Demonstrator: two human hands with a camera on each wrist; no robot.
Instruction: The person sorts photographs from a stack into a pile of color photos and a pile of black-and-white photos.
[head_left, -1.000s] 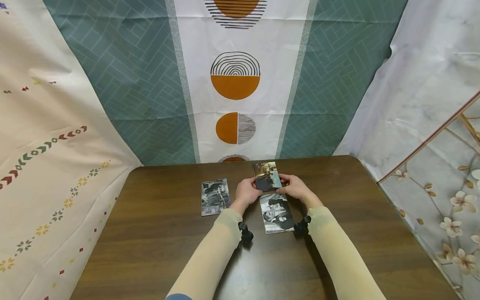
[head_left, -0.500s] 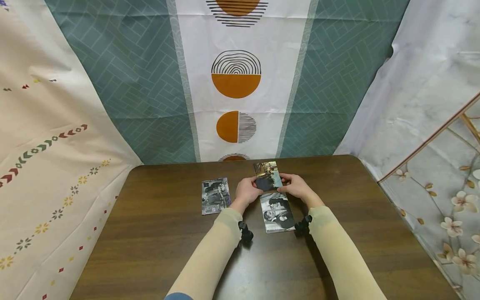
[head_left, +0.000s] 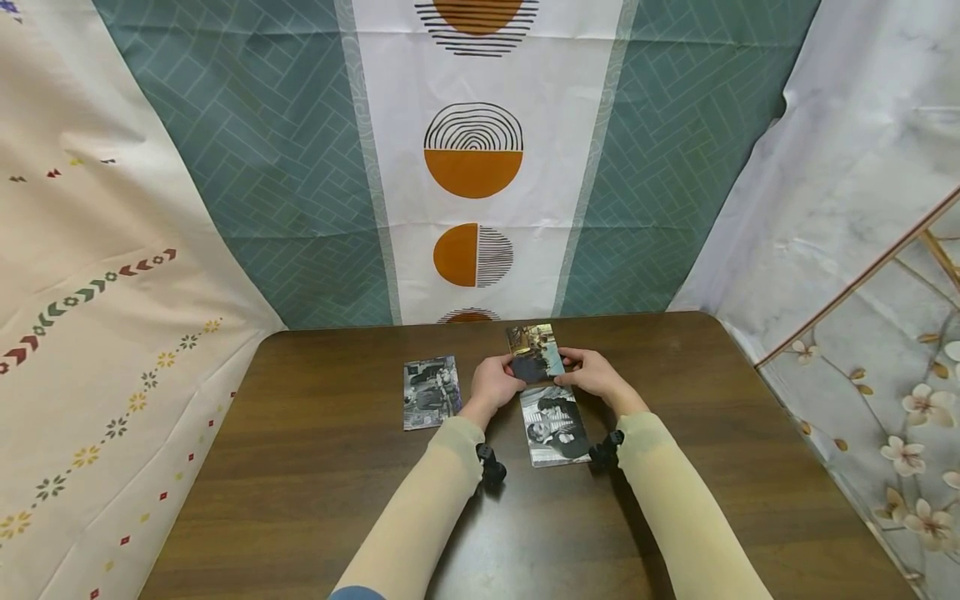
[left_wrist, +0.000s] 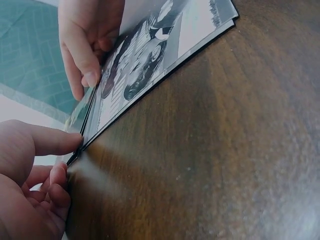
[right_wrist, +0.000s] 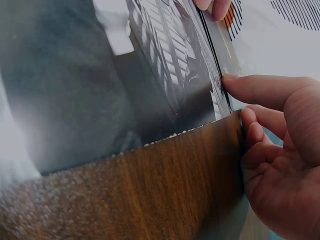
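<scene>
A colour photo card lies near the table's far edge, held between both hands. My left hand pinches its left near corner between thumb and fingers. At the right edge, my right hand pinches it the same way. Directly in front of it, a black-and-white photo card lies flat, its far edge right at the colour card's near edge. In the left wrist view, the black-and-white card shows a second edge beneath it. The left thumb presses at the cards' meeting edges, and so does the right thumb in the right wrist view.
Another black-and-white photo card lies to the left of my left hand on the brown wooden table. A patterned cloth hangs behind the far edge, with further cloths on both sides. Black straps circle both wrists.
</scene>
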